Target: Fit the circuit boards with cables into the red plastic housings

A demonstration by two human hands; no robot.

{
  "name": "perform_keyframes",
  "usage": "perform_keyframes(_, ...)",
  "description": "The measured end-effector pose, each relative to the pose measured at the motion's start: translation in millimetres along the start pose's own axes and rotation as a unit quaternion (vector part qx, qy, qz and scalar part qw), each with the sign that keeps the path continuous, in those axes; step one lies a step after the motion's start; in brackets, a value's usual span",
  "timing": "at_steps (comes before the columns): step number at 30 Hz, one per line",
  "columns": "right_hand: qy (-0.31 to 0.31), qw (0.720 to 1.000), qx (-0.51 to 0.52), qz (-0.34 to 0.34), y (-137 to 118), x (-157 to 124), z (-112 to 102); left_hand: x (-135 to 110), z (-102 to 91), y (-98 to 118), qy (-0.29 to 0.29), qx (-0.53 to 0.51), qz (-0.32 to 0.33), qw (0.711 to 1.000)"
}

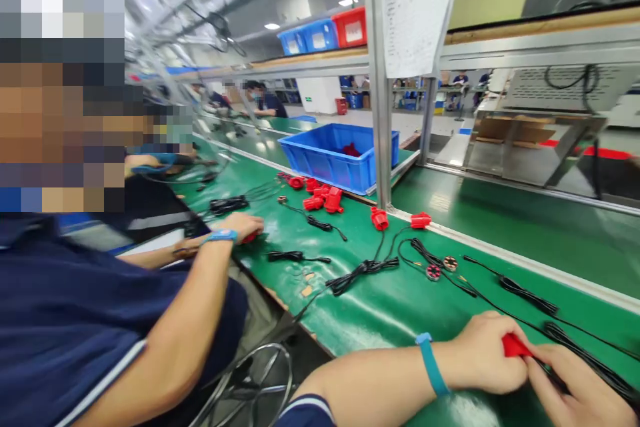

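at the far left we see a co-worker in a navy sleeve [75,320]; that person's hand [243,225], with a blue wristband, rests on the green belt [390,310] over something small and red. just past it lie bundled black leads [227,205] and a second bundle [295,256]. further back stands a blue bin [320,163] with red parts inside, and a heap of red connectors [320,197] lies in front of it. near the middle, two more red connectors [379,218] sit by the metal post [380,113], their wires running down to a black tangle [360,270]. two small round parts [433,272] lie just to the right.

at the bottom right, our left hand [483,353], with a blue band on the wrist, curls its fingers shut around a red piece [515,345] just above the near edge of the belt. our right hand [575,387] meets it, thumb and forefinger pinched narrow on the piece's end, where a black cable [590,357] trails off to the right.
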State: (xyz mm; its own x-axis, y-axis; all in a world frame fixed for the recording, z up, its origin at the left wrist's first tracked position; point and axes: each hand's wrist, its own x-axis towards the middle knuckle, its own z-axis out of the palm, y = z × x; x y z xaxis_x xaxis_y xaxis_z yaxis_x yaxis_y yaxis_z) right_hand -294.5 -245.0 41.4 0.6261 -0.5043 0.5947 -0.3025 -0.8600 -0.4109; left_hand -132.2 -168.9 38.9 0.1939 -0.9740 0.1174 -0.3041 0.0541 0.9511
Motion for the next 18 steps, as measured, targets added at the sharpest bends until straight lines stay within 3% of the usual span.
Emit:
perform_keyframes(4, -0.061, 0.997, 0.006, 0.042, -16.7, 16.9, -50.2, -4.3, -11.2, 15.1, -0.084, -0.103, 0.01, 0.991)
perform_keyframes(6, -0.054, 0.993, -0.012, 0.101, -11.1, 21.3, -90.6, -2.6, -12.9, 13.8, -0.082, -0.135, 0.03, 0.987)
perform_keyframes(10, 0.056, 0.96, -0.147, 0.232, 28.7, 5.8, -199.8, 7.6, -10.8, -2.0, 0.031, -0.027, 0.069, 0.997)
perform_keyframes(12, 0.082, 0.912, -0.238, 0.324, 61.8, -7.2, -250.5, 17.4, -15.7, -13.0, 0.102, 0.047, 0.117, 0.987)
perform_keyframes(13, 0.065, 0.886, -0.266, 0.375, 80.7, -13.3, -270.1, 23.8, -21.2, -18.5, 0.142, 0.08, 0.141, 0.977)
perform_keyframes(15, 0.02, 0.851, -0.28, 0.444, 119.3, -25.3, -294.4, 38.4, -38.0, -28.4, 0.23, 0.147, 0.16, 0.949)
perform_keyframes(18, -0.02, 0.83, -0.27, 0.487, 166.6, -47.5, -297.0, 61.5, -70.8, -39.0, 0.334, 0.247, 0.084, 0.906)
